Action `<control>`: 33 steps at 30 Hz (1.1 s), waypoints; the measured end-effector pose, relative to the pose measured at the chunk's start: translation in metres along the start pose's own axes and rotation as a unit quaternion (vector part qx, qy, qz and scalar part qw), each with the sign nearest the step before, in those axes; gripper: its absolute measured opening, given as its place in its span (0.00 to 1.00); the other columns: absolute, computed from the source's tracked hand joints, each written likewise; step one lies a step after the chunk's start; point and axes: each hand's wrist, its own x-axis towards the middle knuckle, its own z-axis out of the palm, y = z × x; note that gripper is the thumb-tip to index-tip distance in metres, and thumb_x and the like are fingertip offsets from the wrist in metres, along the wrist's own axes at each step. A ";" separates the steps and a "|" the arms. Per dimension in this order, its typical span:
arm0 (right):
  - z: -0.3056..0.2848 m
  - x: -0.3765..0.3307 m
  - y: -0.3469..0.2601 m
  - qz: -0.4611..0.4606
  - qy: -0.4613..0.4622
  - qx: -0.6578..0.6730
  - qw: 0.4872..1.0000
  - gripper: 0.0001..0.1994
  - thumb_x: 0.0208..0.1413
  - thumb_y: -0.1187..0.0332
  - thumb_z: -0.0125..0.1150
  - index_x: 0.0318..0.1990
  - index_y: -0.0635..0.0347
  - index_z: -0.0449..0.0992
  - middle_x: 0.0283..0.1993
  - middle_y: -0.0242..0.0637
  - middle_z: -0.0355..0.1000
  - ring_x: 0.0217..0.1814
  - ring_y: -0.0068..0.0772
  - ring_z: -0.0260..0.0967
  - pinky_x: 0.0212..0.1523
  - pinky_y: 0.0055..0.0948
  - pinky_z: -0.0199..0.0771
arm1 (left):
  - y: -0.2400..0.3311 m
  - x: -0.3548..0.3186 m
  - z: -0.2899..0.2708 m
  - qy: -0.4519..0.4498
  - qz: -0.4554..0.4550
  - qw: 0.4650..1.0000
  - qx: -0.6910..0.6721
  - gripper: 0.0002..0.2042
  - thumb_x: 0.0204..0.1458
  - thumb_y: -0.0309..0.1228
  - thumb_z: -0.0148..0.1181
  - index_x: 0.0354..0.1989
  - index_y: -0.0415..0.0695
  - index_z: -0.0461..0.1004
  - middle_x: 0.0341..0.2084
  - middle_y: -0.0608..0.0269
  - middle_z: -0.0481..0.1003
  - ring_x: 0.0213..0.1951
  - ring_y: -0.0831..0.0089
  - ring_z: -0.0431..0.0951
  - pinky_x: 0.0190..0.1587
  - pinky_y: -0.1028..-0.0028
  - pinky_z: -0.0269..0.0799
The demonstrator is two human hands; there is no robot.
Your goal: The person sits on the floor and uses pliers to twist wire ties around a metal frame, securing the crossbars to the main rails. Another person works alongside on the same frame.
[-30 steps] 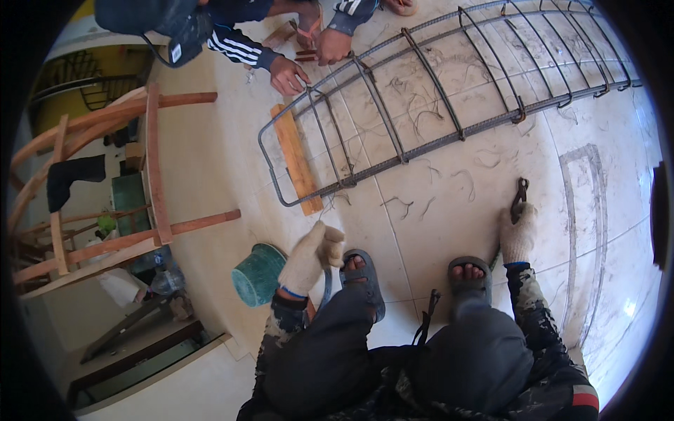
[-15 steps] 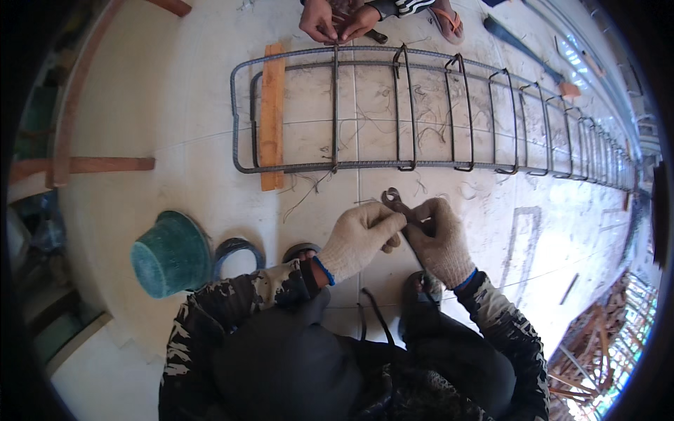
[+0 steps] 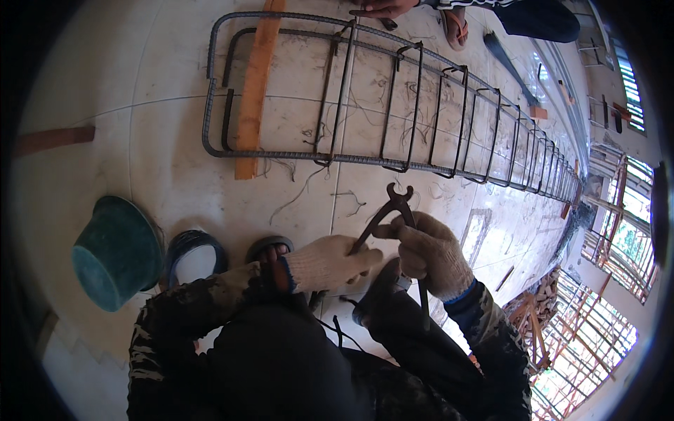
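In front of me is a pair of rusty end-cutting pincers (image 3: 399,201), its jaws spread and pointing away from me. My left hand (image 3: 328,262), in a cream knit glove, is closed around one handle. My right hand (image 3: 439,256), gloved the same way, grips the other handle, whose end sticks out below it. Just beyond the pincers lies a long rebar cage (image 3: 281,155) with several bent stirrups, running off to the right. Its near-left end rests on an orange wooden batten (image 3: 250,119). Loose tie wire (image 3: 302,193) is scattered on the tiles around it.
A green bucket (image 3: 116,256) and a dark coil (image 3: 174,251) stand at my left. Across the cage, another person's hand (image 3: 386,8) touches the far bar. A dark long tool (image 3: 509,64) lies beyond. Wood scraps (image 3: 537,309) are heaped at right.
The pincers' handles have been spread, and my left hand now grips one. My view has turned, shifting the cage. The other person has one hand visible at the cage instead of two.
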 end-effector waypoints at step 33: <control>0.088 0.040 0.043 0.020 -0.029 0.262 0.965 0.17 0.78 0.61 0.48 0.64 0.62 0.69 0.47 0.31 0.68 0.34 0.16 0.63 0.33 0.16 0.70 | 0.028 -0.055 -0.049 0.080 -0.185 0.864 -0.461 0.25 0.71 0.61 0.40 0.25 0.61 0.61 0.13 0.82 0.55 0.11 0.85 0.53 0.14 0.78 0.53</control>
